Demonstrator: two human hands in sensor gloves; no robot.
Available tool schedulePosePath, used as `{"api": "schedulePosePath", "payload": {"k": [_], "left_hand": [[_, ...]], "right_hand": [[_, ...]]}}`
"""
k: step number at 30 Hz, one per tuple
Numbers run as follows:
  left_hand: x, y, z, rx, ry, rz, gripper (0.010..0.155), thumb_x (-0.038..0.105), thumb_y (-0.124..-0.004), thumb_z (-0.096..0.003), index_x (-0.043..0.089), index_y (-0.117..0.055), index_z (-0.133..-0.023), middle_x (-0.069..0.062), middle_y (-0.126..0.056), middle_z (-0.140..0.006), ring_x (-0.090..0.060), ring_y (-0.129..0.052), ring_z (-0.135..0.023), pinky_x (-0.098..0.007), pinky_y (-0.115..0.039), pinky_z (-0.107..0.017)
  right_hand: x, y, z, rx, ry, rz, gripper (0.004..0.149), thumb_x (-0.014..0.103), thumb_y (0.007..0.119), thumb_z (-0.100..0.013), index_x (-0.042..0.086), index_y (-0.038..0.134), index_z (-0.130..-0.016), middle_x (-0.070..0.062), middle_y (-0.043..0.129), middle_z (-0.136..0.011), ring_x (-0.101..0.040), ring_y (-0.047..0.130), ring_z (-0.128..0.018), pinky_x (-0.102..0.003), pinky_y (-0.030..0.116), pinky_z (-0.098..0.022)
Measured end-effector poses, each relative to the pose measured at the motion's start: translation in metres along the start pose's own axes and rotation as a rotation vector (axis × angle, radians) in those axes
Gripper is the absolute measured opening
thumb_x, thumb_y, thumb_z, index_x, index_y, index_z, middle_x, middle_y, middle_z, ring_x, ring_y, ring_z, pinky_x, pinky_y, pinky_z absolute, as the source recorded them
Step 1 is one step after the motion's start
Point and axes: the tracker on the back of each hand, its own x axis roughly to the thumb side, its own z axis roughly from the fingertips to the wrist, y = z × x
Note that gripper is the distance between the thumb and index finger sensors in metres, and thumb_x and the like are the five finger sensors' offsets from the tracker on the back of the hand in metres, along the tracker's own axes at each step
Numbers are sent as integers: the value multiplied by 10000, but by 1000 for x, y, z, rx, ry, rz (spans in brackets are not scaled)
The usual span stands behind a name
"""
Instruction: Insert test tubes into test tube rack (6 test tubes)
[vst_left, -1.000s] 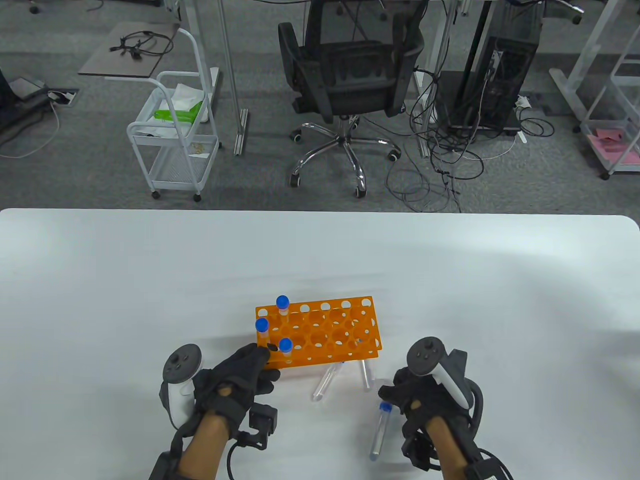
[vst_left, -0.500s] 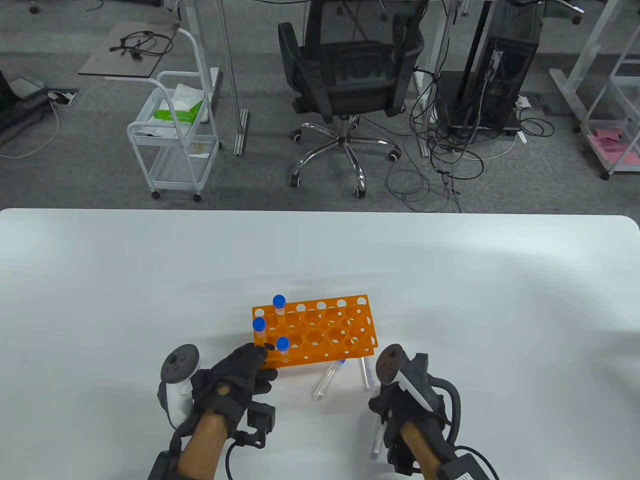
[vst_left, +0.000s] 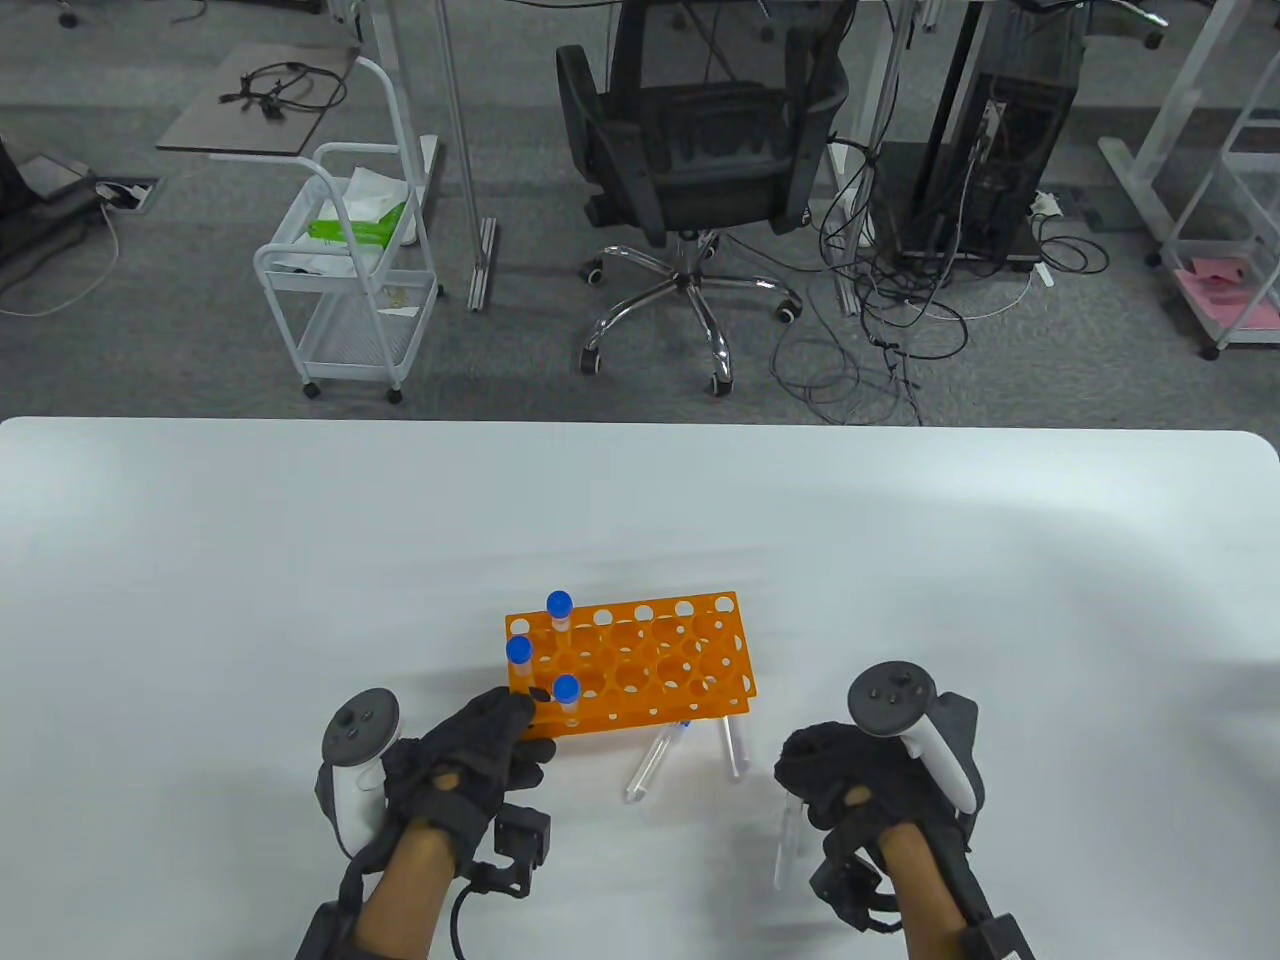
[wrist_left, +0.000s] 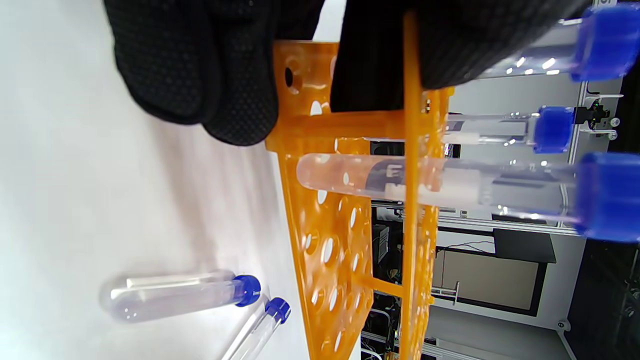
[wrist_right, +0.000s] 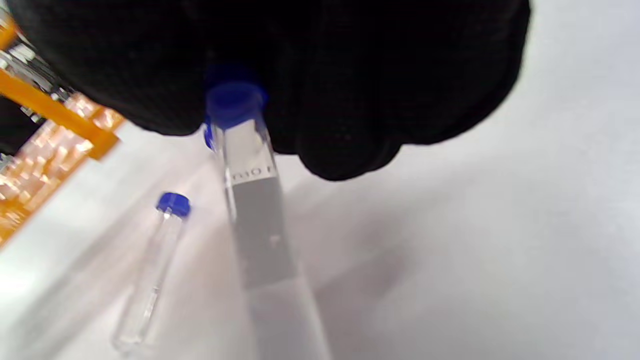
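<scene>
Orange rack (vst_left: 640, 665) is set on the white counter (vst_left: 200, 600), near the front edge, with three blue-capped tubes (vst_left: 558, 612) stood upright in its left-end holes. The rack's near-left corner is gripped by the left hand (vst_left: 480, 745), fingers curled on it. A fourth tube (wrist_right: 250, 200) is pinched at its cap by the right hand (vst_left: 850, 785), lifted off the counter right of the rack. Two more tubes (vst_left: 650, 765) are left lying just in front of the rack.

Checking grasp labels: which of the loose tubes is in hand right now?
The tube held at its blue cap by the right hand. The other two loose tubes lie untouched on the table just before the orange rack.
</scene>
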Motion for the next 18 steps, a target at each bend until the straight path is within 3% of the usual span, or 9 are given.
{"api": "schedulePosePath", "payload": {"k": [18], "left_hand": [[-2, -4, -1, -36, 4, -29, 450, 467, -758, -441, 218, -872, -799, -250, -773, -955, -339, -953, -726, -450, -878, -468]], "right_hand": [[-4, -29, 18, -251, -82, -155, 522, 501, 875, -429, 382, 738, -918, 48, 819, -928, -188, 993, -659, -340, 878, -407]]}}
